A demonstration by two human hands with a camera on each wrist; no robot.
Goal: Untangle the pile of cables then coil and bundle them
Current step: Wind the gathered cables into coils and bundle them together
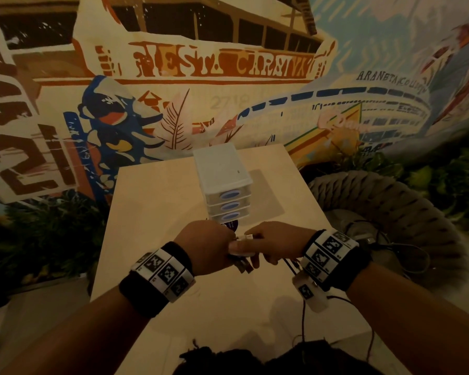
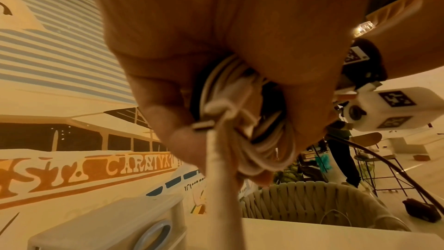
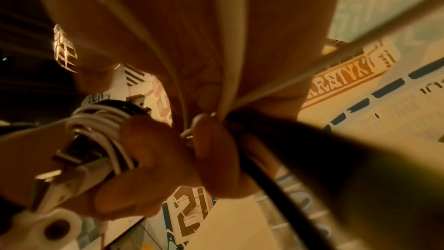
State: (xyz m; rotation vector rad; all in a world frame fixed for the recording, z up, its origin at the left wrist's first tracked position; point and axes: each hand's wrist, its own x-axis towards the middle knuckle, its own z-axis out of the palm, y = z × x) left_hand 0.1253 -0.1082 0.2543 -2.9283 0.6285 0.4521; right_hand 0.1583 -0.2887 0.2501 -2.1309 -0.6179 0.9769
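Head view shows both hands raised close together above the near half of a pale wooden table (image 1: 152, 201), just in front of a small white three-drawer organizer (image 1: 222, 182) that stands on it. The left hand (image 1: 205, 247) is curled around a coiled white cable bundle (image 1: 241, 246), and the right hand (image 1: 276, 244) meets it from the other side, fingers bent in toward the same bundle. From the left wrist camera, the left hand (image 2: 216, 54) grips the white cable bundle (image 2: 242, 121), whose loops are packed side by side with a knot-like wrap across them; a white cable end (image 2: 221, 187) runs out of that wrap toward the lens, and a metal plug tip shows beside it. From the right wrist camera, the right hand (image 3: 192, 64) pinches white cable strands (image 3: 225, 90) between thumb and fingers, while a black cable (image 3: 276, 182) passes under its thumb and runs down past the lens. The same view shows the bundle (image 3: 103, 124) in the left hand's fingers (image 3: 134, 183), with a USB plug (image 3: 60, 176) sticking out of it. Thin dark cables (image 1: 303, 315) hang below the right wrist. A woven rope chair (image 1: 390, 212) stands right of the table, and a painted mural (image 1: 222, 66) covers the wall behind.
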